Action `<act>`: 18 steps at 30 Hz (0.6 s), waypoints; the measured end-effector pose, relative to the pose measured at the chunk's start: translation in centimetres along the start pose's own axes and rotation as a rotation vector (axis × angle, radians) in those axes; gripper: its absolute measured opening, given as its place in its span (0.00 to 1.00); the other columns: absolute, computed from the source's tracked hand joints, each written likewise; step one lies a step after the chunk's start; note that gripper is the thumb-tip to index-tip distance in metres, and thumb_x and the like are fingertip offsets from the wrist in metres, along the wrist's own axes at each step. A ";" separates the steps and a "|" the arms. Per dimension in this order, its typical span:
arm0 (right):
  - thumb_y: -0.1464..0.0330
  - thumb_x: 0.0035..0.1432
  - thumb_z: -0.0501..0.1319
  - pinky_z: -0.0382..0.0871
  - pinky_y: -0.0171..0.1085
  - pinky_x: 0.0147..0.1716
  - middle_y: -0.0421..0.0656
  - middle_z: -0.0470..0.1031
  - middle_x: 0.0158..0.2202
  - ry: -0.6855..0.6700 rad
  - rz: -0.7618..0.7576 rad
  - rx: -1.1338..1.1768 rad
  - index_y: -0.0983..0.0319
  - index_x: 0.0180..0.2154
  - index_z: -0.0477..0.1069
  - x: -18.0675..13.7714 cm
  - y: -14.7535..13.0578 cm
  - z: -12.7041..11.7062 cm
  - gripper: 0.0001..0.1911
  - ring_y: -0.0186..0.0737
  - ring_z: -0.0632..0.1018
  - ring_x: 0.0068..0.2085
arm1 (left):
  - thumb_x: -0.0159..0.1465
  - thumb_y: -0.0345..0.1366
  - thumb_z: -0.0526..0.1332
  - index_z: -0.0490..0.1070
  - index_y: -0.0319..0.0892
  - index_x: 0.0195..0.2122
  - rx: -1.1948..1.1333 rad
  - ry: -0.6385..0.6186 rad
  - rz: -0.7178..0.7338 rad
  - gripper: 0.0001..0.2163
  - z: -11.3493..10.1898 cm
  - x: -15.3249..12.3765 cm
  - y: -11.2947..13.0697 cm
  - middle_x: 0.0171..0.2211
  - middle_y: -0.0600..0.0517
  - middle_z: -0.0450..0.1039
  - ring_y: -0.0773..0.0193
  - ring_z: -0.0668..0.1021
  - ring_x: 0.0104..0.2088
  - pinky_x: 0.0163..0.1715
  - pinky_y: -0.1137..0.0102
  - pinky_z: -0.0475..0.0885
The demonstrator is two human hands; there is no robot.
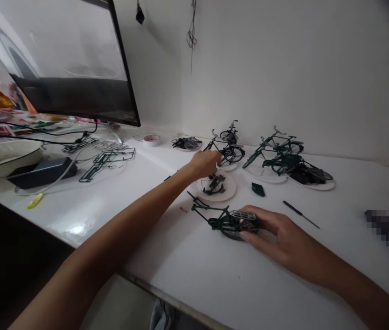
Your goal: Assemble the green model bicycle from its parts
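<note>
My right hand (276, 231) grips the rear wheel end of a dark green model bicycle (223, 219), thumb on the near side. This bicycle has a silver rear rack, and no front wheel shows on it. My left hand (206, 163) is stretched out above the far edge of a white round plate (227, 193) of small dark parts (214, 184). Its fingers are curled downward and their tips are hidden, so what they hold cannot be made out. Just behind it stands a black model bicycle (232, 153).
Green model bicycles (278, 151) stand at the back right, beside a plate of black parts (309, 176). A screwdriver (299, 213) and a green piece (258, 189) lie nearby. Leftward are part frames (106, 160), a tape roll (151, 140), a dark box (43, 173) and a monitor (77, 59).
</note>
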State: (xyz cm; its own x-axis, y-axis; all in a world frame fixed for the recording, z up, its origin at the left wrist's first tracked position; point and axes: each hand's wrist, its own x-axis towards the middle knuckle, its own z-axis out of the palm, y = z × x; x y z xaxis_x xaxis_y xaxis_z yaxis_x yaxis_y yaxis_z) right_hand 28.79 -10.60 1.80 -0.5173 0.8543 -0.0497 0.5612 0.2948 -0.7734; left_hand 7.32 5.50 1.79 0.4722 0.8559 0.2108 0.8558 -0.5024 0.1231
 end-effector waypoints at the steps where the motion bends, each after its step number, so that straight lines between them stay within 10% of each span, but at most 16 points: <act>1: 0.58 0.61 0.62 0.73 0.44 0.49 0.44 0.79 0.44 0.001 0.004 -0.004 0.56 0.49 0.74 0.0 0.0 0.0 0.16 0.48 0.79 0.45 | 0.61 0.26 0.59 0.75 0.40 0.47 -0.015 0.001 -0.016 0.14 -0.3 -0.3 -0.3 0.44 0.46 0.79 0.59 0.79 0.42 0.41 0.68 0.73; 18: 0.57 0.59 0.62 0.73 0.45 0.50 0.44 0.79 0.47 0.039 0.023 -0.032 0.55 0.50 0.75 0.0 -0.1 0.0 0.18 0.50 0.79 0.48 | 0.59 0.22 0.57 0.75 0.38 0.44 -0.055 0.022 0.029 0.14 0.3 -0.1 -0.7 0.40 0.45 0.80 0.57 0.80 0.42 0.48 0.62 0.70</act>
State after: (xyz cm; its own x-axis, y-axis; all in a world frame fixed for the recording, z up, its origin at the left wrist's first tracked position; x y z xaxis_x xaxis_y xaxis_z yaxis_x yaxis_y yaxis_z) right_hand 28.68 -10.63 1.90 -0.4790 0.8768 -0.0421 0.5936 0.2882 -0.7514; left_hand 6.78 5.80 1.41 0.4911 0.8385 0.2361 0.8288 -0.5332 0.1696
